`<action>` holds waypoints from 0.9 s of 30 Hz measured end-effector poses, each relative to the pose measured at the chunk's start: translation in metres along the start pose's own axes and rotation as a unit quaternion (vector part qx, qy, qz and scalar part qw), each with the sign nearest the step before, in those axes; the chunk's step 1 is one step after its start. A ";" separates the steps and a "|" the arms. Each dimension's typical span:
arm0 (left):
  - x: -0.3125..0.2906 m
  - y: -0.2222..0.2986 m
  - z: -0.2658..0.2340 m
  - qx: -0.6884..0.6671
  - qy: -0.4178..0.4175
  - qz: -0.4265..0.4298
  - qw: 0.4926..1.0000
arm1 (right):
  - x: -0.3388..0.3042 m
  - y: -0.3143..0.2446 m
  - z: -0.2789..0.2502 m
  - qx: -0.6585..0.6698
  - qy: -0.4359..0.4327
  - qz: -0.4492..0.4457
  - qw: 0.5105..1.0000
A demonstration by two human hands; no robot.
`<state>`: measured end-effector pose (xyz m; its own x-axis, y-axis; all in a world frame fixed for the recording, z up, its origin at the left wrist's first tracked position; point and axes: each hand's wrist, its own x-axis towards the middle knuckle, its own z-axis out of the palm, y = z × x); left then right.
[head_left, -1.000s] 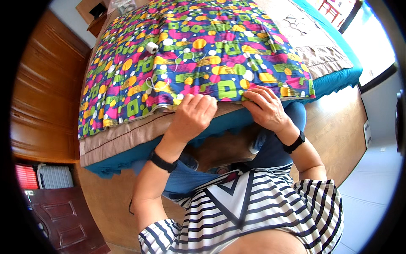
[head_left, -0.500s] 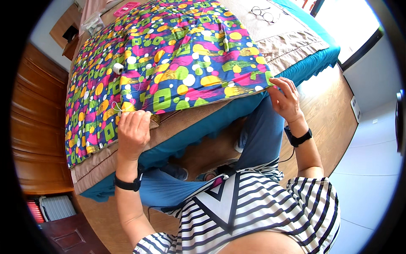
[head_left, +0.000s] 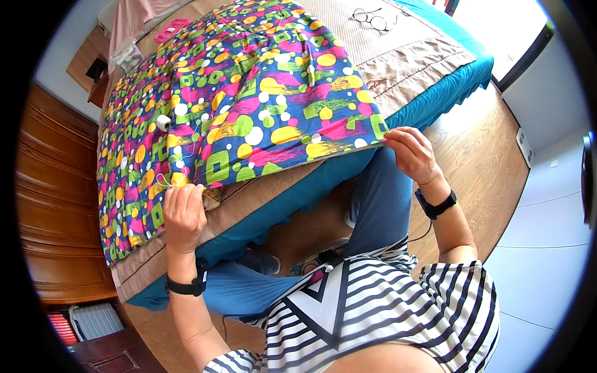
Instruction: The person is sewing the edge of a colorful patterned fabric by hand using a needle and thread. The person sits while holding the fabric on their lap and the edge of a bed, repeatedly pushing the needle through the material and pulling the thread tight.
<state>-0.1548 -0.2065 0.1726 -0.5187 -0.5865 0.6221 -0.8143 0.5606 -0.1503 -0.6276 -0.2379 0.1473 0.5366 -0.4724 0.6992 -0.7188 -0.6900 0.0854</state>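
Observation:
A navy cloth [head_left: 249,112] printed with bright circles and squares lies spread over the bed. Along its near edge, my left hand [head_left: 185,214] pinches the hem, fingers closed, beside a loop of white thread [head_left: 164,181]. My right hand [head_left: 413,154] grips the cloth's near right corner between thumb and fingers. Between my hands the edge runs nearly straight, slightly raised over the bed's side. A small spool of white thread [head_left: 163,122] rests on the cloth beyond my left hand. Whether a needle is in my left fingers cannot be seen.
Round eyeglasses [head_left: 375,18] lie on the beige bed cover [head_left: 404,65] at the far right. A pink tray-like item [head_left: 173,30] and a clear plastic bag [head_left: 127,57] sit at the far left. A wooden wardrobe [head_left: 59,205] stands left of the bed.
The view has turned slightly. Both hands appear a little lower and further left, still gripping the cloth. Its near right corner has come closer to me.

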 end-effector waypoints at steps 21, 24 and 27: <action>-0.029 0.007 -0.016 0.010 -0.059 -0.088 0.994 | 0.005 -0.050 -0.016 0.212 -0.045 0.085 0.973; -0.019 0.015 -0.024 0.008 -0.101 -0.122 0.987 | 0.014 -0.041 -0.003 0.336 -0.007 0.126 0.933; -0.011 0.034 -0.031 0.077 -0.158 -0.187 0.966 | 0.012 -0.039 0.000 0.403 -0.002 0.170 0.899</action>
<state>-0.1686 -0.1631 0.1847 -0.2138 -0.8940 0.3938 -0.9769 0.1946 -0.0885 -0.5929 -0.2165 0.1523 0.3481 -0.7326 0.5850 -0.2891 -0.6775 -0.6764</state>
